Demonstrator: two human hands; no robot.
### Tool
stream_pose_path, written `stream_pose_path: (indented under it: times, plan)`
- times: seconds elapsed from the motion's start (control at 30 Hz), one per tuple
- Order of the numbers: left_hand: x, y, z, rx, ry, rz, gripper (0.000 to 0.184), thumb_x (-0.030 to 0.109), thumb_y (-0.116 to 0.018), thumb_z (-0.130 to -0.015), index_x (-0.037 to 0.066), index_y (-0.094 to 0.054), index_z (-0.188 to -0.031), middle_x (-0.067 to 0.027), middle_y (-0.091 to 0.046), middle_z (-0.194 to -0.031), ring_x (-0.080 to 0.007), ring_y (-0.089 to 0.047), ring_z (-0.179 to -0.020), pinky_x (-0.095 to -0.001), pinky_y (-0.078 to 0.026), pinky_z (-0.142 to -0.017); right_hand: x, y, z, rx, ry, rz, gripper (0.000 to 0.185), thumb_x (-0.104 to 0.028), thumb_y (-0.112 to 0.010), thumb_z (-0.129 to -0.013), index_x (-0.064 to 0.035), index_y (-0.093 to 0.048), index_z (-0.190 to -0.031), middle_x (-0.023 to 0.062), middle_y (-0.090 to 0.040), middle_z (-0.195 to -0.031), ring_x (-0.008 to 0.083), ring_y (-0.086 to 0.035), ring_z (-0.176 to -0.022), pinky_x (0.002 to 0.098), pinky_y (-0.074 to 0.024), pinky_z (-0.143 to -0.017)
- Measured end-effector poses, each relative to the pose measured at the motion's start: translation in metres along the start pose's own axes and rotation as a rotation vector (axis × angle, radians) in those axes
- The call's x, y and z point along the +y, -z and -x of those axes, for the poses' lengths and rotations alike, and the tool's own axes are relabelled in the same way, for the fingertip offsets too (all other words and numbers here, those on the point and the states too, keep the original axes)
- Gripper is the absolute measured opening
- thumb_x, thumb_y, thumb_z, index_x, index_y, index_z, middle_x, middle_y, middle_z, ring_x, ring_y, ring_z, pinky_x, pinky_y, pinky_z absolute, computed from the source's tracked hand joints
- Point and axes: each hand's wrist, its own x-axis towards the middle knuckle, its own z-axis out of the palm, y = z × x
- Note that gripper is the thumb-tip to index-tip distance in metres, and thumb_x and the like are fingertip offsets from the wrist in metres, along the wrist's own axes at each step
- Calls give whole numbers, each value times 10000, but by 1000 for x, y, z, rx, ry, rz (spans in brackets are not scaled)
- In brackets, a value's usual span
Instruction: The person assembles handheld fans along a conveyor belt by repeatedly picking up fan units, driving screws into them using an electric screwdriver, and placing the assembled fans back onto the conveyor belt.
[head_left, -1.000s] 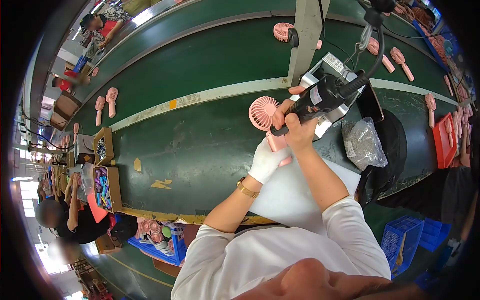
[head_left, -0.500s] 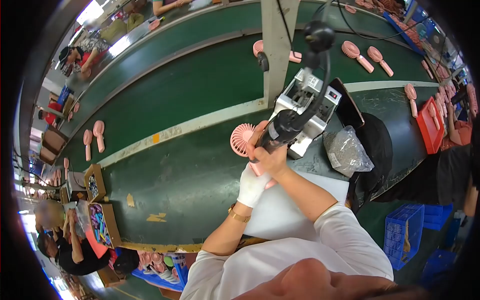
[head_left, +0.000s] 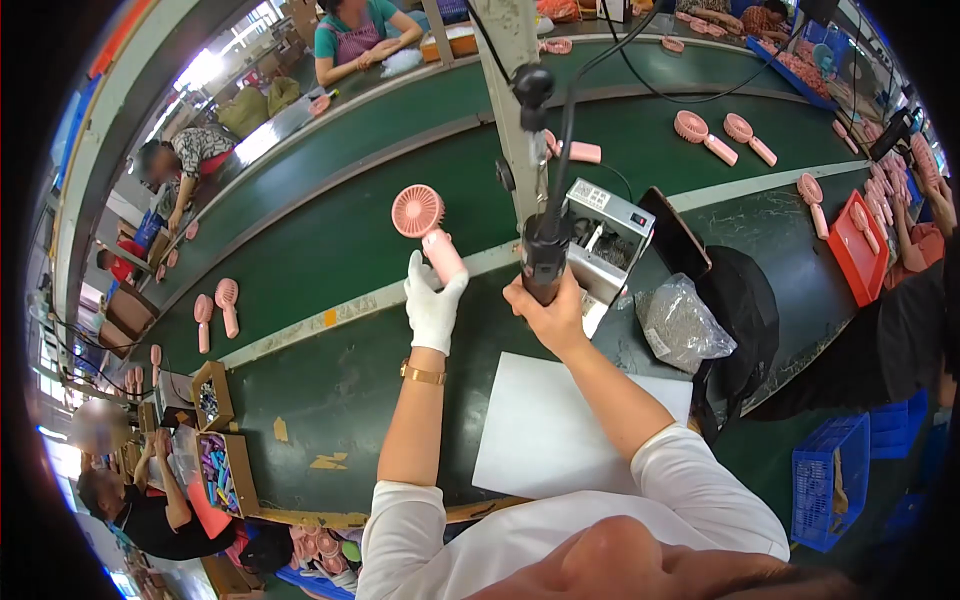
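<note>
My left hand (head_left: 433,306), in a white glove, holds a pink handheld fan (head_left: 441,256) by the lower end of its handle, over the edge of the green conveyor belt (head_left: 340,232). The fan's round head points up and away from me. My bare right hand (head_left: 552,312) is wrapped round a black electric screwdriver (head_left: 544,262), which hangs upright from a cable. Its tip is hidden. Just behind and to the right of it stands a silver machine (head_left: 603,235). A white foam sheet (head_left: 560,430) lies on the bench in front of me.
A clear bag (head_left: 682,322) of small parts and a black bag (head_left: 745,310) lie to the right. Cartons (head_left: 238,470) of small parts stand at the left. A metal post (head_left: 512,130) rises ahead. More pink fans (head_left: 227,306) lie on the belt. Several people work around.
My left hand has moved the fan up and left, away from the screwdriver, to over the belt's edge. My right hand and the screwdriver are now apart from the fan. The view has shifted.
</note>
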Motion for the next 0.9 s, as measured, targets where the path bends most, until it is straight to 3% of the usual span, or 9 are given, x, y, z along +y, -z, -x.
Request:
stream_pose_path:
  times: [0.07,0.17,0.2,0.27,0.33,0.37,0.47,0.7,0.9]
  plan:
    - [5,4,-1,-74,-6,160,708,327,-735,-764,32,-436,-1334,-211,-513,-1234,-336,-556,-1092,-397,-453,-919,0,1,-3,-10,41,64,495,-205,-792,-767,-31,-511,-1134,14,-615,-815,79,-562,-704,250,-476,-663]
    - [-14,-3,32,-138,-203,-312,567,273,-753,-749,19,-544,-1211,-165,-575,-1196,-350,-552,-1098,-409,-448,-940,-6,2,-7,-26,97,131,451,-156,-774,-770,-31,-494,-1100,11,-606,-793,91,-569,-679,247,-478,-651]
    - [-26,-8,45,-49,-491,-447,478,226,-722,-756,30,-564,-1162,-149,-557,-1213,-341,-493,-1160,-426,-406,-972,-8,2,-9,-33,122,165,410,-134,-764,-774,-30,-492,-1062,12,-600,-783,98,-567,-654,244,-477,-634]
    - [-19,-8,54,-208,-488,-503,419,245,-674,-781,48,-582,-1139,-140,-546,-1247,-343,-450,-1208,-481,-295,-1054,-7,3,-13,-56,123,237,390,-152,-778,-761,-29,-517,-1023,12,-620,-771,92,-577,-666,248,-481,-658]
    - [-15,-10,58,-218,-526,-478,372,220,-647,-798,45,-599,-1123,-132,-550,-1247,-350,-450,-1202,-479,-301,-1049,-12,8,-14,-128,142,357,377,-156,-782,-754,-26,-527,-1000,19,-631,-760,92,-584,-666,252,-484,-655]
    - [-16,-9,57,-226,-515,-447,383,224,-648,-796,46,-601,-1131,-133,-550,-1249,-347,-451,-1204,-471,-304,-1050,-5,11,-16,-146,205,429,676,-282,-806,-721,-31,-477,-1256,124,-663,-803,247,-655,-670,341,-516,-643]
    - [-18,-6,56,-210,-526,-407,373,224,-652,-791,46,-610,-1117,-132,-553,-1245,-344,-453,-1202,-458,-309,-1050,-8,15,-16,-207,187,529,697,-302,-809,-710,-23,-478,-1257,138,-667,-816,276,-658,-674,344,-515,-638]
    - [-18,-1,55,-215,-525,-371,382,207,-676,-774,38,-606,-1110,-121,-552,-1259,-341,-460,-1207,-426,-357,-1033,-4,12,-15,-171,160,475,524,-272,-812,-709,-5,-545,-1071,91,-661,-734,206,-644,-604,307,-510,-589]
    - [-22,-3,56,-183,-526,-318,358,192,-678,-753,46,-627,-1076,-126,-568,-1215,-345,-480,-1180,-437,-347,-1035,-6,8,-14,-136,156,471,473,-243,-812,-713,-11,-553,-1033,73,-664,-727,177,-644,-613,295,-518,-611]
